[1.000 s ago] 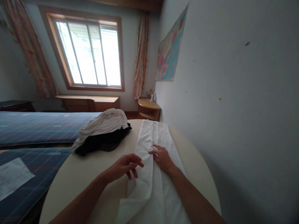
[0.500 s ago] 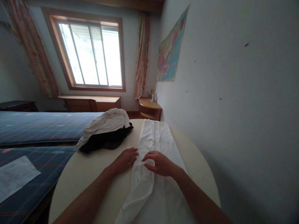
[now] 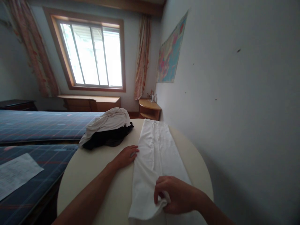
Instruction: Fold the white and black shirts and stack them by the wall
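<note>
White trousers (image 3: 152, 156) lie lengthwise on the round cream table (image 3: 98, 175), the waistband end at the far side. My left hand (image 3: 126, 156) rests on the tabletop, its fingers loosely stretched out and touching the trousers' left edge. Nearer to me, my right hand (image 3: 174, 193) pinches a raised fold of the white cloth. The near end of the trousers runs out of the bottom of the view, partly behind my right forearm.
A heap of a greyish-white garment (image 3: 112, 118) and black clothing (image 3: 107, 137) sits at the table's far left. Beds with blue plaid mattresses (image 3: 47, 125) stand to the left, with a paper sheet (image 3: 18, 172) on the nearer one. A bare wall (image 3: 246, 125) rises on the right.
My right hand has moved toward me along the trousers and closed on a fold of cloth. The trousers' near left part lies flatter. My left hand stays at the left edge.
</note>
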The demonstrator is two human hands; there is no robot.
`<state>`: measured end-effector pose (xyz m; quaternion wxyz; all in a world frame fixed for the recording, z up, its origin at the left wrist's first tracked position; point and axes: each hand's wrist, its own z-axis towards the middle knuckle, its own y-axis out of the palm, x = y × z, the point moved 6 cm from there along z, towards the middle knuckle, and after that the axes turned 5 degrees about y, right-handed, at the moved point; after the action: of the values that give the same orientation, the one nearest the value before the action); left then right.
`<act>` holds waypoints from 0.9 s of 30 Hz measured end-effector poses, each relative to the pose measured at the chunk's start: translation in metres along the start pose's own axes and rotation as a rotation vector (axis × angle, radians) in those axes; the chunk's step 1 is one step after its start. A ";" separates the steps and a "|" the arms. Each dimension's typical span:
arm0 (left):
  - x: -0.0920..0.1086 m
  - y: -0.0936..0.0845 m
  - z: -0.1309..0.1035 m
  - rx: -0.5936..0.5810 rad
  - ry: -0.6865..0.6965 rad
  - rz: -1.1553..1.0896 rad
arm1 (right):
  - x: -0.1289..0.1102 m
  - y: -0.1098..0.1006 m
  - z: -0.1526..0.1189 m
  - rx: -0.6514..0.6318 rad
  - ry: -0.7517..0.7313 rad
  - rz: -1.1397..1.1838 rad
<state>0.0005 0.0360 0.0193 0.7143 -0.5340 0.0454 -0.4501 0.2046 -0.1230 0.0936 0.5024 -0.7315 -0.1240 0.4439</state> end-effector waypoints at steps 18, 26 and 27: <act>0.005 -0.005 0.000 -0.003 -0.054 -0.036 | -0.041 0.090 0.058 0.356 -0.176 -0.653; 0.007 -0.005 0.000 -0.019 -0.043 0.023 | -0.048 0.099 0.056 0.122 -0.287 -0.450; 0.007 -0.005 0.000 -0.014 -0.036 0.039 | -0.050 0.090 0.052 0.083 -0.287 -0.344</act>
<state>0.0013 0.0310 0.0262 0.7198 -0.5461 0.0462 -0.4260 0.1121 -0.1637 0.0391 0.5777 -0.6076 -0.2987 0.4560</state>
